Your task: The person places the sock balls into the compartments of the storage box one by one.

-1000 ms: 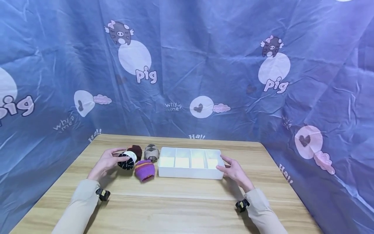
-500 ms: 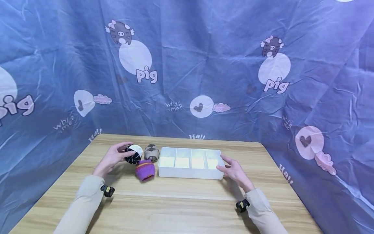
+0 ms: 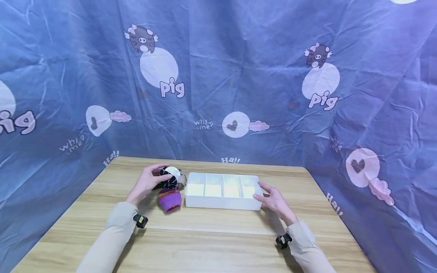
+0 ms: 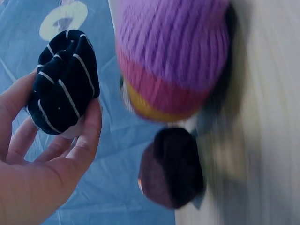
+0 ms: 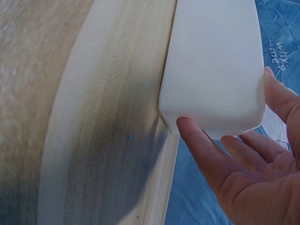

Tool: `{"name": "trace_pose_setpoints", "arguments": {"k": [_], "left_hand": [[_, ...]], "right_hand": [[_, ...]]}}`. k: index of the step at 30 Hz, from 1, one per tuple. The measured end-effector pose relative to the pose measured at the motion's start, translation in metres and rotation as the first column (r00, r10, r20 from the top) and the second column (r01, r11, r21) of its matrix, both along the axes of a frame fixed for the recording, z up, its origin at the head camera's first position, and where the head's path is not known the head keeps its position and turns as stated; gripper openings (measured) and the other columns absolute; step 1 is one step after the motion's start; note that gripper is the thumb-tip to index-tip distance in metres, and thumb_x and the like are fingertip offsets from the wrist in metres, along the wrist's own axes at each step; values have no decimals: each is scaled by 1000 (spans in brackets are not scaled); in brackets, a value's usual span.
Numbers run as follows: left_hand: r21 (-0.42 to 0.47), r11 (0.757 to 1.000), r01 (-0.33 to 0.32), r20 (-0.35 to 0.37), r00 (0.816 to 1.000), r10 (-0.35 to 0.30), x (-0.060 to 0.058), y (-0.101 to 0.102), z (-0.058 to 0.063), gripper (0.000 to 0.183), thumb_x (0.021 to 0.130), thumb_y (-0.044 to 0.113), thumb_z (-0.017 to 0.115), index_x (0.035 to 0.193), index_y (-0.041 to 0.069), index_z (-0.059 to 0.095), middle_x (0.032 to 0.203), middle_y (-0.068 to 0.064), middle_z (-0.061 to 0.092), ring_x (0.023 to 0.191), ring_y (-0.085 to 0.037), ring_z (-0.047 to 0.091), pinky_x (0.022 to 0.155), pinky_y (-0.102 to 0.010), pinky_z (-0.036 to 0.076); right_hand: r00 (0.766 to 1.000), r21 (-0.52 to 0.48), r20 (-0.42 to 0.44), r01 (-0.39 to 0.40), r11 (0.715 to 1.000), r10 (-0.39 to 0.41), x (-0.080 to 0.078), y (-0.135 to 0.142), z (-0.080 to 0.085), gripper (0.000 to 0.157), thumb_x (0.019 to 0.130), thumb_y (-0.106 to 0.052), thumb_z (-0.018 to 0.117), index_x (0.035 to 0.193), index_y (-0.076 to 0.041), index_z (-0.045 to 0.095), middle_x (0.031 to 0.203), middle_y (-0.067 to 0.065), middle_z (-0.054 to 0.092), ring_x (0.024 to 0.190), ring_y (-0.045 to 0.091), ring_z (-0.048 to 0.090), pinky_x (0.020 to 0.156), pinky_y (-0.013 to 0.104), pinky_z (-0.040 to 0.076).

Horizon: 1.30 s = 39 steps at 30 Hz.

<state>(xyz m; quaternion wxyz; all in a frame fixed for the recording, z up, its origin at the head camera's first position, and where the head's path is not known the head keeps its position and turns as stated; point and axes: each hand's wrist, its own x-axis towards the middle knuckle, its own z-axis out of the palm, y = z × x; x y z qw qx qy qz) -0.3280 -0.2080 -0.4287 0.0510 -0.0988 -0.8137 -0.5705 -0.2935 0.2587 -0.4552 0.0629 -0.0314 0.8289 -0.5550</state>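
Note:
My left hand holds a rolled black sock with thin white lines and a white patch, raised above the table. Beneath and behind it, a rolled grey patterned sock is partly covered in the head view. The purple sock ball, banded pink and orange, lies just in front. In the left wrist view a dark maroon sock ball rests on the tabletop; the left hand hides it from the head camera. My right hand grips the right end of a white box, thumb and fingers around its corners.
The box has several compartments side by side, and its left end stands close to the socks. The wooden table runs back to a blue printed curtain, which also hangs along both sides.
My left hand has moved right and slightly back with the black sock, from over the maroon sock to over the grey one. My right hand stays at the box.

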Motion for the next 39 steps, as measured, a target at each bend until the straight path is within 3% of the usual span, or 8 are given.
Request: {"name": "trace_pose_setpoints", "arguments": {"k": [7,14,17,23,31,39], "left_hand": [[4,1000,8,2,1000,-8,-6,23,2,59,83,19,78,135,2,56,125,-21,65,94,-14,62,79,-21,52],[40,999,30,51,998,-32,-5,41,7,62,83,23,79,138,9,54,133,-16,61,105,-23,62,77,-27,54],[39,999,8,60,998,-11,-6,49,7,61,83,25,79,137,12,55,133,-14,61,109,-26,61,77,-28,54],[-23,1000,-8,14,1000,9,-5,64,2,58,82,25,80,133,8,58,123,-13,67,110,-27,62,81,-28,53],[-10,999,42,-21,999,-42,-9,81,-2,54,81,22,81,128,5,62,119,-11,69,105,-22,64,83,-26,53],[-42,999,-1,-53,999,-2,-9,93,-7,45,80,22,81,121,10,67,117,-7,72,104,-20,66,86,-31,54]], "right_hand": [[1000,-7,4,-3,1000,3,-1,0,-1,76,90,-19,71,152,-3,30,160,19,24,133,43,45,74,35,58],[1000,-9,7,7,1000,-7,0,1,0,78,90,-20,71,153,-4,29,161,17,22,132,42,47,71,32,58],[1000,-14,10,6,1000,-6,1,2,-1,77,90,-20,71,153,-3,29,161,17,22,133,43,46,72,30,58],[1000,-6,3,-1,1000,1,0,0,-2,75,91,-19,70,152,-2,30,160,19,23,134,45,43,79,32,58],[1000,4,-7,-6,1000,6,0,1,-2,74,92,-18,68,153,-2,29,160,20,21,133,45,44,79,38,58],[1000,-4,-4,-5,1000,5,-3,2,-4,75,91,-20,70,152,-3,30,160,19,22,133,44,45,75,32,58]]}}
